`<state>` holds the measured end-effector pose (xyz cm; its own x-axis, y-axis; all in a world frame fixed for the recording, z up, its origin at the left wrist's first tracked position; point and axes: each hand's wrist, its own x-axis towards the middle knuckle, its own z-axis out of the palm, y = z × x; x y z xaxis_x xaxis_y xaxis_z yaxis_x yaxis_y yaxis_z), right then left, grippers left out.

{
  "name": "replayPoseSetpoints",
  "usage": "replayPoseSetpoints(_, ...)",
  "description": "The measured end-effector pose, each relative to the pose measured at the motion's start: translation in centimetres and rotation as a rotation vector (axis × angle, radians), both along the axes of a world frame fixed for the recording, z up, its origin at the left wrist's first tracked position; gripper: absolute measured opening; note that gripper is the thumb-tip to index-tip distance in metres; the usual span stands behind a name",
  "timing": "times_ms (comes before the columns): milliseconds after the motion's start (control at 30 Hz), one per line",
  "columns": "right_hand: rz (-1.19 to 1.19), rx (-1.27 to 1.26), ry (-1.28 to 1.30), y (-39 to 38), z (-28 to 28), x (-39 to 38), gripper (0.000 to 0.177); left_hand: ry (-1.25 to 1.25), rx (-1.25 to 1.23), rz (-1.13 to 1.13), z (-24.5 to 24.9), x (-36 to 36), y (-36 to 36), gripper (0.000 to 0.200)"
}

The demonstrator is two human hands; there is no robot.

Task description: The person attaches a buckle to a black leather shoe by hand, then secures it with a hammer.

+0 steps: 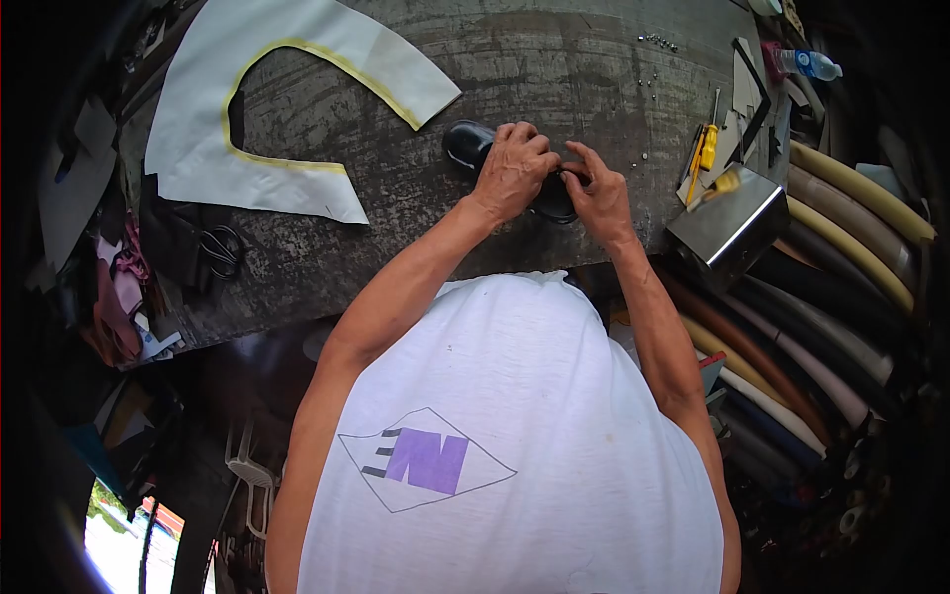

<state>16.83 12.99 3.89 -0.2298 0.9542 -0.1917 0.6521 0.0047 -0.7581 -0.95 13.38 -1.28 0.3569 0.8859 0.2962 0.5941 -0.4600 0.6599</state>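
Observation:
A glossy black shoe (465,142) lies on the dark worktable, its rounded toe pointing to the left and away from me. My left hand (513,170) is closed over the middle of it, fingers bent around the upper. At the shoe's rear part, my right hand (598,193) has its thumb and fingers curled in a pinch close to my left fingertips. What the right fingers pinch is hidden between the two hands. The dark heel end shows below and between my hands.
A large white cut-out sheet with yellow edging (188,109) lies left. Small shiny metal pieces (658,42) are scattered at the back right. Near the right edge are a yellow-handled screwdriver (710,147), a metal box (732,226) and a water bottle (811,65). Material rolls (861,228) are stacked right.

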Motion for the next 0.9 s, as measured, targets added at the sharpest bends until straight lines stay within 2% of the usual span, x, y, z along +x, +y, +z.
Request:
replayPoseSetpoints(67,0.013,-0.06,-0.049,0.5,0.2,-0.1,0.042,-0.031,-0.042,-0.025,-0.1,-0.2,0.1,0.014)
replayPoseSetpoints(167,-0.023,-0.146,-0.04,0.8,0.8,0.2,0.042,-0.302,-0.115,0.087,0.3,-0.7,0.3,0.021)
replayPoseSetpoints(267,-0.069,-0.195,-0.038,0.0,1.8,0.0,0.043,-0.37,-0.206,0.205,0.3,-1.8,1.1,0.022)
replayPoseSetpoints(367,-0.046,-0.154,-0.067,-0.8,1.5,0.0,0.041,-0.039,-0.38,0.112,0.6,-1.9,3.5,0.028)
replayPoseSetpoints(400,-0.028,-0.13,-0.076,-1.0,1.3,0.0,0.04,0.063,-0.435,0.053,0.2,-1.5,4.6,0.039)
replayPoseSetpoints(500,-0.003,-0.111,-0.121,-1.5,1.6,-0.2,0.036,0.323,-0.711,-0.107,0.9,-0.1,7.1,0.046)
replayPoseSetpoints(533,-0.021,-0.104,-0.119,-1.5,1.4,-0.1,0.035,0.388,-0.68,-0.118,0.7,0.3,7.5,0.039)
replayPoseSetpoints(633,-0.087,-0.126,-0.101,-2.2,1.2,-0.1,0.034,0.448,-0.72,-0.37,-0.9,1.2,8.7,0.026)
replayPoseSetpoints(767,-0.15,-0.119,-0.032,-2.9,0.9,0.1,0.032,0.249,-0.61,-0.398,-1.2,0.6,8.0,0.028)
replayPoseSetpoints(833,-0.142,-0.075,-0.018,-3.1,0.2,0.4,0.032,0.158,-0.541,-0.382,0.1,0.0,7.4,0.03)
replayPoseSetpoints(900,-0.125,-0.035,-0.023,-3.2,-0.1,0.7,0.032,0.212,-0.528,-0.337,1.4,-0.3,6.6,0.028)
